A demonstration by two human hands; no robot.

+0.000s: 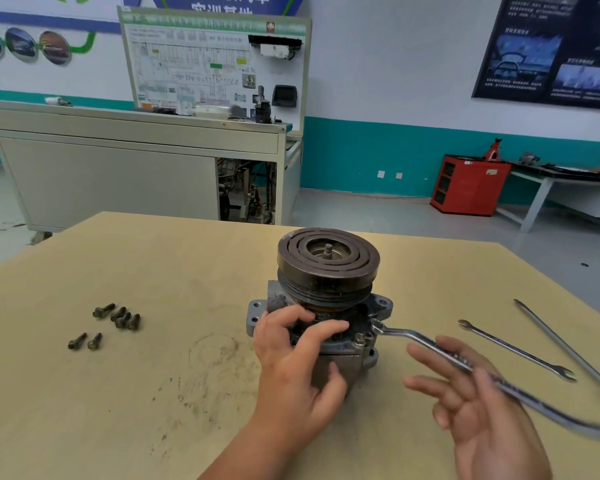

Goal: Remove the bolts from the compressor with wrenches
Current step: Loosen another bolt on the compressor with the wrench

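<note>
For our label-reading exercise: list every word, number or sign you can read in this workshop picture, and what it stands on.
"HV": on the white wiring-diagram board; its other print is too small.
Cropped, unreadable: white Chinese characters on the blue wall banner.
Blurred: text on the dark wall poster.
No readable marks: the grey metal compressor, the dark loose bolts.
</note>
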